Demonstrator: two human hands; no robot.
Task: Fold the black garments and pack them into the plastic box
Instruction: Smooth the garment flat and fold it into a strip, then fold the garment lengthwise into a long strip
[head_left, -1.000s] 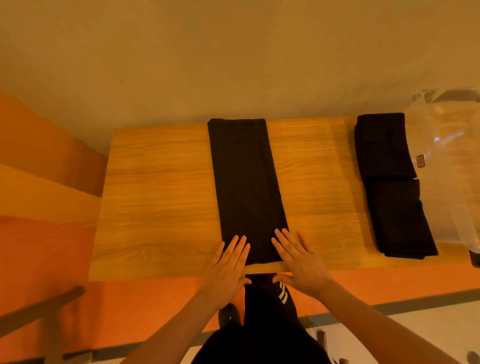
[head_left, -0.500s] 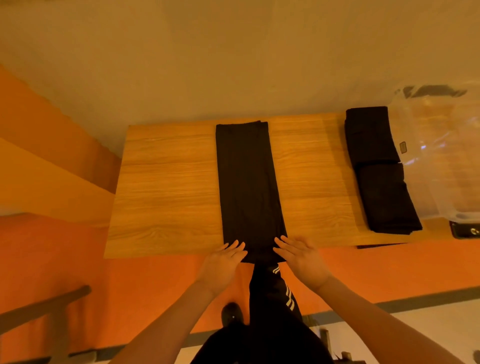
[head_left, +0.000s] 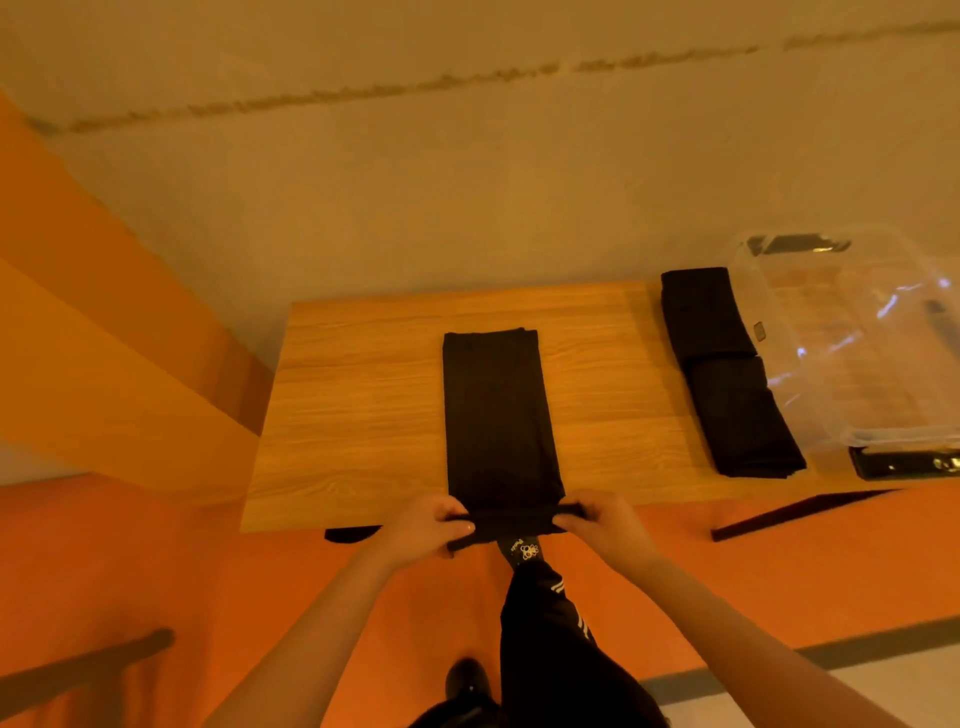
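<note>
Wooden worktop (head_left: 363, 405) by orange floor | left hand (head_left: 423, 525) and right hand (head_left: 605, 522) each pinch near-edge corners of long black garment (head_left: 498, 415) lying mid-worktop | folded black garments (head_left: 727, 374) right, beside clear plastic box (head_left: 852, 343)

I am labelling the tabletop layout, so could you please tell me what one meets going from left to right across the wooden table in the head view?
Bare light wooden tabletop → long black garment strip, gripped at its near end by left hand and right hand → folded black garments → clear plastic box.
</note>
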